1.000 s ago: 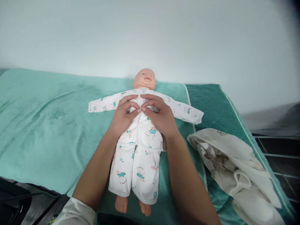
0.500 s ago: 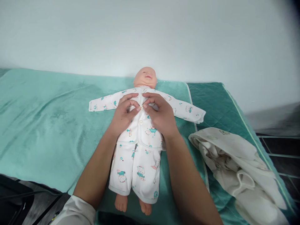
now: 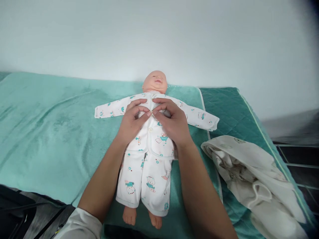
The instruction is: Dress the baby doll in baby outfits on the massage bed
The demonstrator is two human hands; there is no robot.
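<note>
A baby doll (image 3: 155,82) lies on its back with its head toward the wall. It wears a white printed jacket (image 3: 139,141) and matching trousers (image 3: 156,186); its bare feet stick out. My left hand (image 3: 133,121) and my right hand (image 3: 171,121) meet over the chest. Thumb and forefinger of each pinch the jacket's front edge at a small button, mostly covered by the fingertips. Below them a pale button (image 3: 150,130) sits on the front closure. Both sleeves spread out sideways, and no doll hands show at the cuffs.
A light green blanket (image 3: 50,132) lies over a darker quilted cover (image 3: 224,103) on the bed. Crumpled white cloth (image 3: 249,172) is heaped at the right edge. A metal rack (image 3: 299,164) stands beyond it, a black object (image 3: 12,212) at lower left.
Both hands keep pinching at the same chest button, with only slight finger movement. The doll and jacket front have shifted very slightly to the right.
</note>
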